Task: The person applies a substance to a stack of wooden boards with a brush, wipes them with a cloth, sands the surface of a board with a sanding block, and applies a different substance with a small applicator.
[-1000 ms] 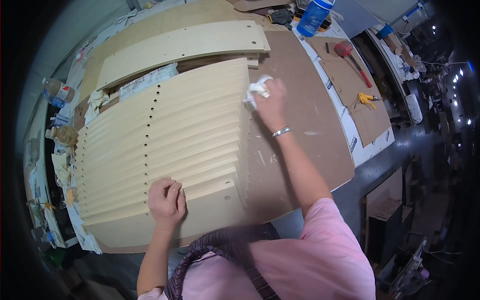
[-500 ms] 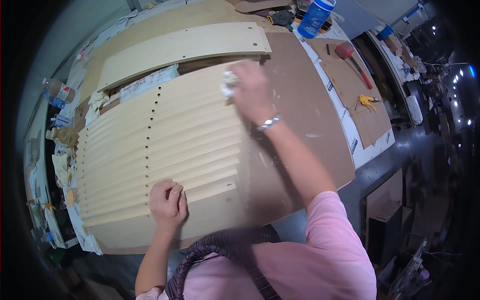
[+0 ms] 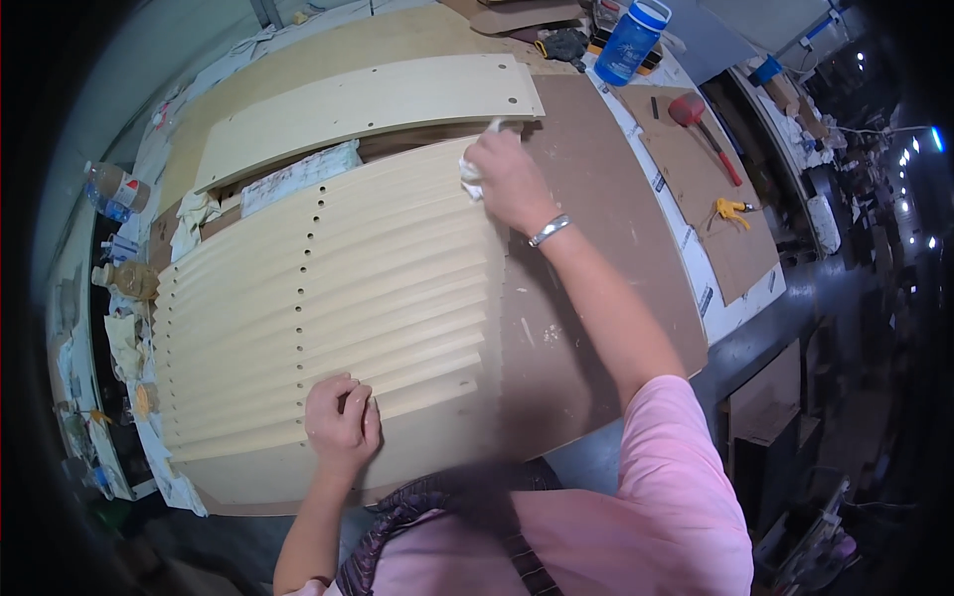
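A stack of overlapping pale wooden boards (image 3: 397,288), stepped like ribs with a row of dark holes, lies on the workbench. My right hand (image 3: 509,179) grips a crumpled white cloth (image 3: 471,180) at the stack's far right corner. Near the front edge my left hand (image 3: 341,415) rests on the boards with its fingers curled; whether anything is inside them is hidden. Behind the stack lies another drilled pale board (image 3: 373,94). A whitish, stained slab (image 3: 301,174) sits in the gap between them.
Brown sheeting (image 3: 596,248) covers the bench to the right. Beyond it are a red mallet (image 3: 704,134), a yellow air gun (image 3: 732,211) and a blue bottle (image 3: 631,45). Along the left edge stand a clear bottle (image 3: 115,189) and a jar of amber liquid (image 3: 129,281).
My right hand, with the cloth, has shifted slightly right beside the stack's far corner. My left hand remains on the front boards. The whole view has tilted a little.
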A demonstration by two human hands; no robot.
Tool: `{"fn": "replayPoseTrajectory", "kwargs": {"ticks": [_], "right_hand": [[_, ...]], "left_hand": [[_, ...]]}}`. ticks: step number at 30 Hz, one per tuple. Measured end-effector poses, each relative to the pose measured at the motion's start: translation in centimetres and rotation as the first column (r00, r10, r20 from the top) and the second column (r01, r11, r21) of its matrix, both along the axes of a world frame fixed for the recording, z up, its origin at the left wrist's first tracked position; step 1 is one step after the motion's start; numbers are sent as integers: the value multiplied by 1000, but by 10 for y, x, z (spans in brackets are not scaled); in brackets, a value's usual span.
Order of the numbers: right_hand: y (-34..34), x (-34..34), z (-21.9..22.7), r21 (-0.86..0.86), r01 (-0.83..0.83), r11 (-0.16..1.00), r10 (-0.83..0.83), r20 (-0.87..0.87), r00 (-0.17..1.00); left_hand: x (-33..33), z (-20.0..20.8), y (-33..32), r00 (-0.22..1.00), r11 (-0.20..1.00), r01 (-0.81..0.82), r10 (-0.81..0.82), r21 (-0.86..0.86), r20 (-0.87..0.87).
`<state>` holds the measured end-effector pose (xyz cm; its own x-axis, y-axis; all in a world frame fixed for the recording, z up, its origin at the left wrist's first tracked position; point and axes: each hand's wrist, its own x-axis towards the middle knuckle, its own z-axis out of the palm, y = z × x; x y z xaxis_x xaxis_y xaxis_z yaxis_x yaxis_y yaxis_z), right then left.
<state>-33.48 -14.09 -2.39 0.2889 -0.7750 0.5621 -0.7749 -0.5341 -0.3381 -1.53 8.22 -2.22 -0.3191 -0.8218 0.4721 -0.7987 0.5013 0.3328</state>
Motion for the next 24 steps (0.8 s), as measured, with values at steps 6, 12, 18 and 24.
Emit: {"fn": "replayPoseTrajectory", "kwargs": {"ticks": [6,12,18,24], "right_hand": [[-12,-55,-4,14,344,939,-344,-5,939],[14,58,17,85,-230,970,232,-18,973],[17,-30,17,120,221,968,-200,-167,965],[30,88,29,-12,-122,992,122,130,984]], "left_hand": [[0,2,-4,1000,1000,15,-15,3,-14],[2,1,-2,1000,1000,7,-7,6,-11],[0,4,1,1000,1000,6,-6,8,-20],[0,1,-1,1000,1000,-3,2,-16,-16]]}}
